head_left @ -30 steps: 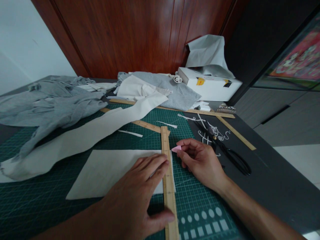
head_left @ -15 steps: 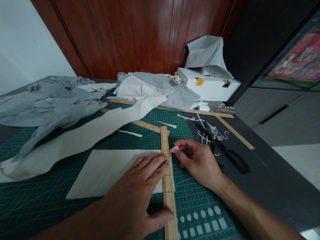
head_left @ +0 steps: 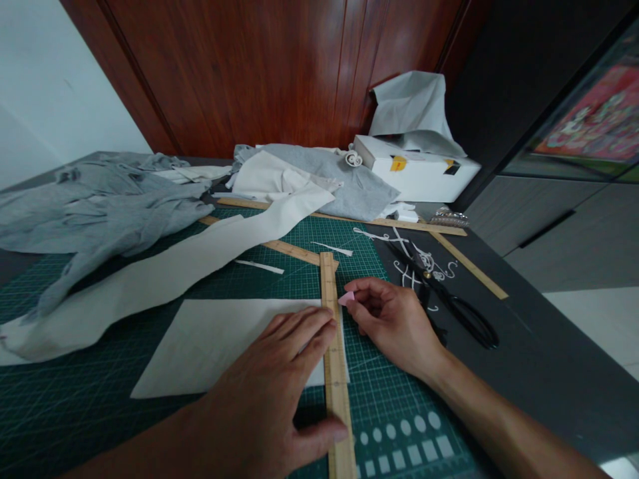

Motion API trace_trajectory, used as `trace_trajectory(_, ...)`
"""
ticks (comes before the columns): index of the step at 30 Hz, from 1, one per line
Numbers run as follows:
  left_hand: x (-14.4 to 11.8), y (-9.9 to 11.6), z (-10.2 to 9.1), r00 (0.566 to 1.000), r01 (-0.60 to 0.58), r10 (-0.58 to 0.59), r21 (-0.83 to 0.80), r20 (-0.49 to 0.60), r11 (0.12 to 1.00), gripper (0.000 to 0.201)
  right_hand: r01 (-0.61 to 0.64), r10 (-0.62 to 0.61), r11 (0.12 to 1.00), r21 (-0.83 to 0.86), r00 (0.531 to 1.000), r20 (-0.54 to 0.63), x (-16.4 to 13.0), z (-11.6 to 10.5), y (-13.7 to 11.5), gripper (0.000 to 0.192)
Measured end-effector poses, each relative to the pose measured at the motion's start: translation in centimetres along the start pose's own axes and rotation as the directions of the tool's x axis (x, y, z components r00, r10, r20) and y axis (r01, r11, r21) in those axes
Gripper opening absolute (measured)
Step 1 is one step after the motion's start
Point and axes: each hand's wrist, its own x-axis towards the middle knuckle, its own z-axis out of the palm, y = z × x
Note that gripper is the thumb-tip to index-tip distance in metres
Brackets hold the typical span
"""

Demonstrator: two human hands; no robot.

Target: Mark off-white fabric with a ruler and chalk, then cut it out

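Observation:
My left hand (head_left: pixel 279 379) lies flat with its fingers stretched out, pressing a wooden ruler (head_left: pixel 337 362) down near the right edge of a cream fabric piece (head_left: pixel 200 339). The thumb rests on the ruler's lower part. My right hand (head_left: pixel 399 322) pinches a small pink piece of tailor's chalk (head_left: pixel 346 299) between thumb and fingers. The chalk's tip is at the ruler's right edge, close to the fabric's top right corner. Under the fabric and ruler is a green cutting mat (head_left: pixel 394 392).
Black scissors (head_left: pixel 452 299) lie right of my right hand beside white cord scraps (head_left: pixel 426 259). A long cream strip (head_left: pixel 164 273) crosses the mat. Grey cloth (head_left: pixel 114 196) is heaped at the left. More rulers (head_left: pixel 429 226) and a white box (head_left: pixel 414 173) are at the back.
The chalk in my right hand has shifted very slightly left, toward the ruler. My left hand, the ruler and the fabric have stayed in place.

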Motion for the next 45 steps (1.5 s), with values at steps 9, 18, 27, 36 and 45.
trace_trajectory(9,0.07,-0.02,0.06,1.000,-0.010,0.010,0.024,0.004,1.000,0.091,0.000,0.000,1.000,0.002,1.000,0.016,0.18,0.07,-0.05,0.013)
trace_trajectory(18,0.07,-0.04,-0.02,1.000,-0.007,0.005,-0.050,-0.028,0.999,0.089,-0.013,0.010,0.998,0.054,0.998,0.062,0.04,0.12,-0.07,0.013)
trace_trajectory(27,0.06,0.07,-0.18,1.000,-0.005,0.004,-0.027,-0.007,1.000,0.087,-0.010,-0.002,0.993,0.116,0.994,0.109,-0.10,0.12,-0.14,0.013)
trace_trajectory(36,0.18,0.12,-0.18,1.000,-0.016,0.015,-0.043,-0.023,0.999,0.085,0.005,-0.013,0.998,0.058,0.992,0.127,-0.23,-0.09,-0.25,0.010)
trace_trajectory(45,0.05,0.19,-0.18,1.000,-0.015,0.015,0.011,-0.003,1.000,0.087,0.030,-0.029,1.000,-0.008,0.988,0.149,-0.20,-0.36,-0.51,0.010)
